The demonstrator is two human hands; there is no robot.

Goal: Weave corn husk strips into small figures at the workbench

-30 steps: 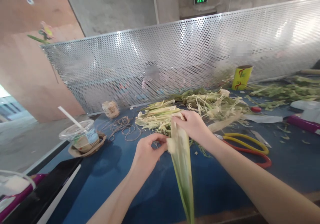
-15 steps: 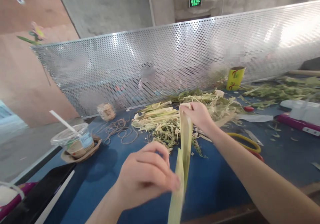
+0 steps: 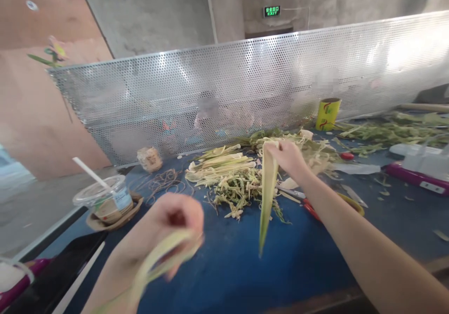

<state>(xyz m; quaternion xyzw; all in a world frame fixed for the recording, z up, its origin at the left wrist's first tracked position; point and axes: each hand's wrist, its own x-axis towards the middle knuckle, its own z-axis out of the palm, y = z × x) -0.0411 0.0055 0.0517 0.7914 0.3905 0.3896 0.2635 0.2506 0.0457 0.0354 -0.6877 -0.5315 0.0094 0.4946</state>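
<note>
My right hand (image 3: 289,157) is closed round the top of a pale green corn husk (image 3: 268,183), which hangs down to a narrow tip above the blue table (image 3: 224,262). Nearer to me on the left, my left hand (image 3: 171,230), blurred by motion, is closed on a thin husk strip (image 3: 145,265) that loops back over the wrist. Behind the hanging husk lies a heap of curled, dried plant pieces (image 3: 235,190), with a row of flat pale husks (image 3: 224,159) further back. Scissors with red handles (image 3: 310,208) lie partly under my right forearm.
At the left stand a lidded cup with a straw (image 3: 110,201) and a coil of twine (image 3: 164,180). A yellow roll (image 3: 328,114) stands before the perforated metal screen (image 3: 217,80). A yellow tape ring (image 3: 354,205) and a purple-and-white device (image 3: 417,176) are on the right.
My left hand has moved left and towards me, carrying a husk strip apart from the piece in my right hand. The right hand has shifted slightly right, uncovering the scissors.
</note>
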